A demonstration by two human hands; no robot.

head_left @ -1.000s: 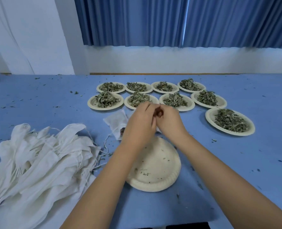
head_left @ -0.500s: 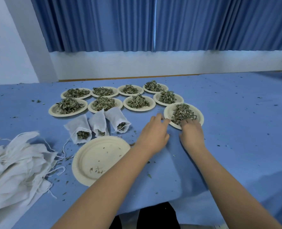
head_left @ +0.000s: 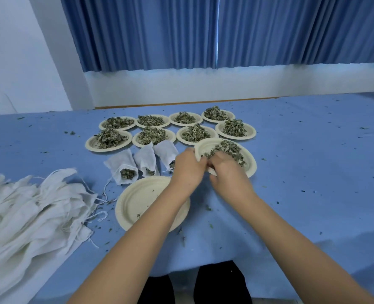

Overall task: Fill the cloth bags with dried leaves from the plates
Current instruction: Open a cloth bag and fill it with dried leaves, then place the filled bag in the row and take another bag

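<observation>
Blue table (head_left: 313,172) | left hand (head_left: 188,170), right hand (head_left: 227,174) grip plate (head_left: 250,163) rim | bags (head_left: 145,160): mouths nearward

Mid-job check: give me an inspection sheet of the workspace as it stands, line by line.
Surface: table under a blue cloth, flecked with leaf crumbs.
Job's things: eight leaf plates in two rows; a ninth, the near plate, in hand; three filled bags, mouths open; empty bag pile at left; empty plate at the front.
Clutter: loose crumbs only.
Hands: left hand and right hand hold the near plate's near-left rim.
Cables: nothing seen; only bag drawstrings.
Surroundings: blue curtain, white wall.
</observation>
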